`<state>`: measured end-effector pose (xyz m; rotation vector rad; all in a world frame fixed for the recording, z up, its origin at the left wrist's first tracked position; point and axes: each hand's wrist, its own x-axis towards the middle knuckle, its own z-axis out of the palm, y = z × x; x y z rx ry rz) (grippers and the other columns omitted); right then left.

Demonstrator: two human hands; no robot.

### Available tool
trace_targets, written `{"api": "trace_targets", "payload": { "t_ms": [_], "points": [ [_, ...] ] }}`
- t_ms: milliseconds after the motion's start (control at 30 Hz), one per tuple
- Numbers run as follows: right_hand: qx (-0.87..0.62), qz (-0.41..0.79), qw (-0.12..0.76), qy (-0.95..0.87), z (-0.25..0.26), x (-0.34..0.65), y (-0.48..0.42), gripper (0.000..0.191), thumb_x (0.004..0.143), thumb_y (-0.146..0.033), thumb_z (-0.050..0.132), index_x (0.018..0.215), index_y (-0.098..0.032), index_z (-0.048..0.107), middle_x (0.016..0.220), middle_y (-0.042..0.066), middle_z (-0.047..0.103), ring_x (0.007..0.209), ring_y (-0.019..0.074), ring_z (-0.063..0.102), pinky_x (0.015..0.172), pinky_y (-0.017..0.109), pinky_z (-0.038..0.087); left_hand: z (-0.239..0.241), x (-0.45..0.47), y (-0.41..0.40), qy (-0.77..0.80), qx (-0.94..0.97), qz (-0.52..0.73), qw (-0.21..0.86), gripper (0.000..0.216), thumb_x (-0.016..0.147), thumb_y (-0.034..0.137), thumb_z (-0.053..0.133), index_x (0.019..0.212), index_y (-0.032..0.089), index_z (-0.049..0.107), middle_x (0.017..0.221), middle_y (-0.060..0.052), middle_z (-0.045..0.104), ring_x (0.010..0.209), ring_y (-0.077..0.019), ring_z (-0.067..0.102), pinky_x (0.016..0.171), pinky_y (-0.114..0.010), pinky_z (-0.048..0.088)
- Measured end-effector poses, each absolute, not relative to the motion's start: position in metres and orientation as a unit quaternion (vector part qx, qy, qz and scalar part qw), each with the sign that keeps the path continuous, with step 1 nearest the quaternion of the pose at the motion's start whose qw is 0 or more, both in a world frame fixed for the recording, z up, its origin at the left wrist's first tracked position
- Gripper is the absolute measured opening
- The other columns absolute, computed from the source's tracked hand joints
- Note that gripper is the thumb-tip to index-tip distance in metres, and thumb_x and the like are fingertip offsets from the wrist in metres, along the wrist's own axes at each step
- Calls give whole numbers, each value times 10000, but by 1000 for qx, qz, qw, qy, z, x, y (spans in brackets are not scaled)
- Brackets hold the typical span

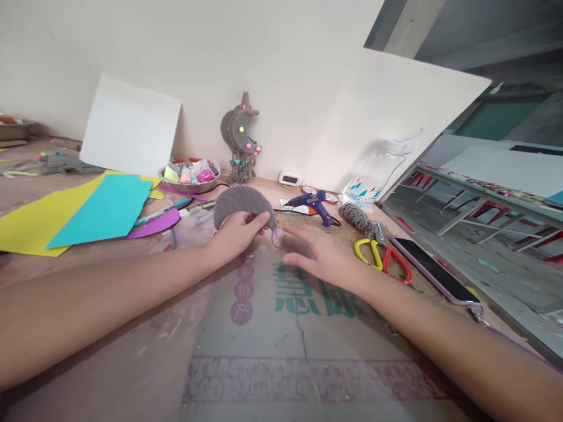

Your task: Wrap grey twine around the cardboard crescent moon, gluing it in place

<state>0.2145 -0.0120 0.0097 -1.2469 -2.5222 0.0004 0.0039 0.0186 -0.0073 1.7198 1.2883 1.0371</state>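
Note:
A grey crescent moon wrapped in yarn point(241, 200) is gripped by my left hand point(240, 231), thumb on its front face near the lower right end. At that end a small pinkish-purple tip shows, and a short yarn end point(275, 239) curls below it. My right hand point(323, 255) hovers just to the right of the tip, thumb and forefinger spread apart, with nothing visible between them. Beneath both hands lies a printed plastic sheet point(264, 346). Behind the right hand lies a blue hot glue gun point(314, 204).
Scissors with yellow and red handles point(396, 264), a phone point(435, 269) and a grey yarn bundle point(358, 218) lie rightward. Coloured sheets point(101, 211) and a bowl of clay point(189, 176) are left. A decorated moon hanging point(241, 135) and clear jug point(372, 173) stand behind.

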Motion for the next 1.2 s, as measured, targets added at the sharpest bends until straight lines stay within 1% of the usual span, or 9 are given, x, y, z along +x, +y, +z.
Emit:
{"api": "trace_targets", "payload": {
  "t_ms": [100, 200, 267, 400, 667, 900, 967, 1033, 1200],
  "points": [
    [-374, 52, 180, -908, 0, 203, -18, 392, 843, -468, 545, 1119, -195, 602, 1185, 95, 609, 1093, 220, 557, 937, 377, 442, -4, 4, 17, 505, 671, 406, 361, 465, 815, 571, 436, 710, 162, 631, 753, -50, 686, 710, -171, 604, 655, -248, 427],
    [-331, 44, 200, -921, -1, 196, -23, 198, 908, -311, 478, 915, -198, 640, 973, 65, 665, 964, 180, 581, 889, 349, 445, -3, 3, 16, 512, 674, 398, 355, 471, 813, 578, 433, 701, 165, 630, 743, -45, 687, 700, -172, 605, 643, -248, 426],
    [-319, 24, 205, -925, 1, 193, -27, 195, 917, -259, 455, 862, -193, 630, 869, 55, 666, 884, 173, 577, 851, 344, 443, -3, 3, 16, 508, 684, 390, 350, 481, 812, 585, 424, 708, 165, 634, 741, -43, 688, 695, -173, 607, 631, -249, 424],
    [-331, 18, 245, -911, 4, 193, -32, 163, 909, -249, 459, 877, -191, 608, 829, 49, 658, 810, 169, 569, 788, 325, 442, -5, 4, 16, 503, 716, 360, 324, 495, 812, 591, 410, 703, 170, 647, 714, -36, 685, 667, -176, 610, 594, -255, 408],
    [-458, 140, 399, -781, 9, 199, -27, 174, 901, -283, 448, 809, -187, 561, 776, 18, 624, 751, 137, 567, 659, 243, 422, 1, 7, 9, 519, 744, 293, 303, 482, 783, 572, 430, 590, 195, 660, 432, -1, 539, 464, -164, 527, 463, -255, 326],
    [-546, 146, 366, -740, -1, 211, -3, 157, 822, -317, 510, 805, -177, 580, 702, 4, 572, 610, 125, 477, 575, 253, 381, 3, 5, 9, 534, 728, 311, 297, 442, 792, 524, 424, 603, 206, 665, 469, 10, 564, 487, -149, 537, 464, -243, 337],
    [-553, 160, 368, -730, -4, 215, 3, 155, 803, -297, 514, 870, -176, 586, 735, 7, 594, 566, 113, 449, 548, 254, 379, 2, 5, 10, 546, 714, 319, 299, 441, 789, 526, 425, 605, 201, 660, 542, 2, 619, 524, -150, 555, 476, -241, 347],
    [-538, 193, 395, -720, -5, 217, 6, 192, 800, -269, 502, 953, -174, 570, 873, 30, 629, 540, 93, 436, 529, 250, 391, 1, 5, 11, 549, 707, 325, 304, 444, 786, 531, 427, 607, 196, 658, 595, -6, 653, 556, -155, 571, 488, -241, 352],
    [-466, 320, 446, -694, 3, 214, 0, 219, 850, -318, 493, 1021, -185, 529, 1149, 80, 586, 479, 40, 430, 472, 232, 416, 0, 4, 12, 534, 712, 334, 312, 464, 790, 546, 426, 626, 178, 655, 608, -16, 663, 582, -165, 583, 525, -248, 369]
  ]
}}
